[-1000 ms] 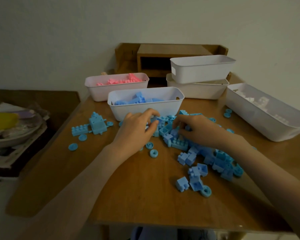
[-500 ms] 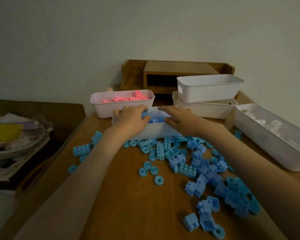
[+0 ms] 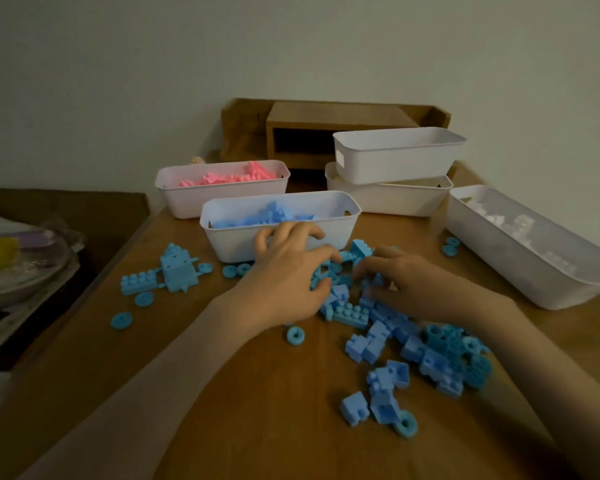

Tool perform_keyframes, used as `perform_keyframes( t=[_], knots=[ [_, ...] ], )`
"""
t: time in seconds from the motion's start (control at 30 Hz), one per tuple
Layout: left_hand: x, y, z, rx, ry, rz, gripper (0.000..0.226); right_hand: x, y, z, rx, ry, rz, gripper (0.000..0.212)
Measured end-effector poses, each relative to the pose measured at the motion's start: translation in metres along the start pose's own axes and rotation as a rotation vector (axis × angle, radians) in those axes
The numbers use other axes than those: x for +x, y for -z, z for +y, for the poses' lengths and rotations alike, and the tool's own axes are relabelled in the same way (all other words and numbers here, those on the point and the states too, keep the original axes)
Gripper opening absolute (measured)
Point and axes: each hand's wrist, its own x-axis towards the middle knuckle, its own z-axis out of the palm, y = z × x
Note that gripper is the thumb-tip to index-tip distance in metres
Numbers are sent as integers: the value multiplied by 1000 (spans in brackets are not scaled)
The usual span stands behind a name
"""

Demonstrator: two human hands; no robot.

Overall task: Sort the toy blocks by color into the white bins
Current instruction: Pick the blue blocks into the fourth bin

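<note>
A heap of blue toy blocks (image 3: 350, 315) lies on the wooden table (image 3: 257, 410), just in front of a white bin of blue blocks (image 3: 229, 244). My left hand (image 3: 284, 275) rests on the heap's left side, thumb and fingers curled around blue pieces. On the right side, my right hand (image 3: 409, 289) is curled over more of them. Behind stands a white bin of pink blocks (image 3: 222, 202). Along the right edge, a long white bin (image 3: 534, 271) holds white blocks.
Two stacked white bins (image 3: 395, 157) stand at the back before a wooden shelf (image 3: 326, 116). A built blue piece (image 3: 177, 271) and blue rings (image 3: 121, 320) lie at the left, more blue blocks (image 3: 381, 396) near me. A plate (image 3: 21, 271) sits on a lower surface left of the table.
Half a second ago both hands were over the blue bin's rim. They have come back down onto the blue heap on the table, where they also were one second ago.
</note>
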Motion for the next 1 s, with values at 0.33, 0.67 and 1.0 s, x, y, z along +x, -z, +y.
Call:
perform_keyframes(
  t=[0.33, 0.67, 1.0],
  knots=[
    [-5, 1, -3, 0, -197, -174, 37, 1, -11, 8, 181, 60, -20, 15],
    [-4, -15, -8, -53, -199, -55, 11, -3, -10, 11, 172, 79, -16, 16],
    [-5, -14, 2, -183, -160, 150, 9, -11, -8, 11, 202, 38, 83, 17]
  ],
)
